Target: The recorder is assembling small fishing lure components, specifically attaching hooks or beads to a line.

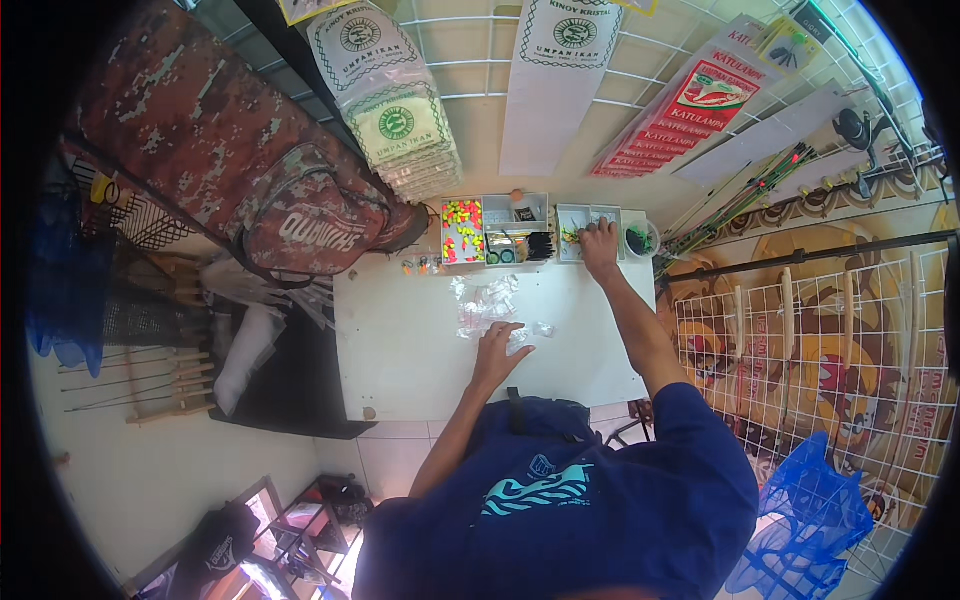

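A white table [400, 345] fills the middle of the frame, set against a wall where a white wire grid [480, 52] carries hanging packets [410, 130]. A camouflage bag [240, 140] leans across the upper left; thin rods [745, 200] slant at the upper right, and blue netting [805, 530] hangs at the lower right.

The right arm reaches out long to the top of the table, its hand [601, 248] bent down over a small compartment tray [571, 214] — the fingertips are inside, and I cannot tell whether they pinch anything. The left hand [495, 352] is at the table's centre, palm low, thumb and fingers spread apart, beside clear plastic bags [485, 300]. A larger tray [496, 203] with bright pieces [463, 222] sits left of the small one, at upper centre — a round cup [641, 253] on the other side.
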### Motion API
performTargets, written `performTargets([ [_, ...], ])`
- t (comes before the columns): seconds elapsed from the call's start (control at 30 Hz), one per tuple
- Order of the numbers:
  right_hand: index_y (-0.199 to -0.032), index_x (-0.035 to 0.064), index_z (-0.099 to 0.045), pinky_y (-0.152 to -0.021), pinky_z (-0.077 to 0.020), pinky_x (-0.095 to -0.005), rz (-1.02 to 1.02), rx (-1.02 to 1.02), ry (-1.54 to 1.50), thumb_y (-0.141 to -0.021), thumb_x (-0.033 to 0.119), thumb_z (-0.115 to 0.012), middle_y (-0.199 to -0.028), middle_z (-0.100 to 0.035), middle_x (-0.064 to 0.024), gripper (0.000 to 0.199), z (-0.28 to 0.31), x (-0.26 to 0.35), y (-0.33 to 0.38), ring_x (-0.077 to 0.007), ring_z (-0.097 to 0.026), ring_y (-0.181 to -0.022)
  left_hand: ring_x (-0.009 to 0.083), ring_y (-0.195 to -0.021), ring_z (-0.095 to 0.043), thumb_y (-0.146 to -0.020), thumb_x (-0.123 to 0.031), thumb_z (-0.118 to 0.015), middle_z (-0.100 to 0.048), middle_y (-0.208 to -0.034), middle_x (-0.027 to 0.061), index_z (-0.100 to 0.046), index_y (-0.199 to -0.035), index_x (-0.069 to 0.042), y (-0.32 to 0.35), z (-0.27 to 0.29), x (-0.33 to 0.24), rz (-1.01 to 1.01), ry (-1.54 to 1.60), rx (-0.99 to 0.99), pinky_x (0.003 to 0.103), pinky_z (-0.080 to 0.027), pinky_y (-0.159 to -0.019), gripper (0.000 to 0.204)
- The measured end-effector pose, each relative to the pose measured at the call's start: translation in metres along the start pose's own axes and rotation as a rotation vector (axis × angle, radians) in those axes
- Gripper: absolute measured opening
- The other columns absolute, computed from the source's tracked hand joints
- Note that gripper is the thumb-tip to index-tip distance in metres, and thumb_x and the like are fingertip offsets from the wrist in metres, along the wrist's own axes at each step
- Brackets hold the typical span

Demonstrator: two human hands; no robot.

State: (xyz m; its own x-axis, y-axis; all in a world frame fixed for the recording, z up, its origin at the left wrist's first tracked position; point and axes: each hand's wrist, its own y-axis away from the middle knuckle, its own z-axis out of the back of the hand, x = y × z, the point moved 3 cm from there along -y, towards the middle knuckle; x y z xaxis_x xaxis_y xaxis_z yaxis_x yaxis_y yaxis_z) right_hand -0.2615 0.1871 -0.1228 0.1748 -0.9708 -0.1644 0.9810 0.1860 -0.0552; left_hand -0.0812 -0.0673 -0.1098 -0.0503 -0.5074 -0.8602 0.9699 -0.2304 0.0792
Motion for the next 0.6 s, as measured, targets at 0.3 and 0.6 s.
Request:
performTargets([
  [0.3, -0.080, 0.0121, -0.067, -0.082, -0.0402, -0.0439, -0.017, -0.116, -0.247, -0.081, 0.019, -0.065, -0.082, -0.066, -0.0067, 0.007, 0.001, -0.010, -0.002, -0.0269, -0.057, -0.091, 0.0299, -0.089, -0.063, -0.076, -0.027, -0.080, -0.060, -0.104, 0.0145, -0.063, -0.114, -0.008, 0.007, 0.009, -0.002, 0.049, 0.043, -0.010, 0.040, -0.052, -0.079, 0.045],
  [0.6, -0.085, 0.0098, -0.071, -0.072, -0.0538, -0.0313, -0.345, 0.090, -0.781, -0.079, 0.019, -0.070, -0.079, -0.072, -0.0092, 0.011, -0.008, -0.045, -0.020, -0.0215, -0.070, -0.074, 0.0293, -0.087, -0.063, -0.075, -0.025, -0.081, -0.061, -0.105, 0.0151, -0.063, -0.114, -0.006, 0.010, 0.012, -0.006, -0.021, 0.078, -0.040, 0.038, -0.053, -0.076, 0.047],
])
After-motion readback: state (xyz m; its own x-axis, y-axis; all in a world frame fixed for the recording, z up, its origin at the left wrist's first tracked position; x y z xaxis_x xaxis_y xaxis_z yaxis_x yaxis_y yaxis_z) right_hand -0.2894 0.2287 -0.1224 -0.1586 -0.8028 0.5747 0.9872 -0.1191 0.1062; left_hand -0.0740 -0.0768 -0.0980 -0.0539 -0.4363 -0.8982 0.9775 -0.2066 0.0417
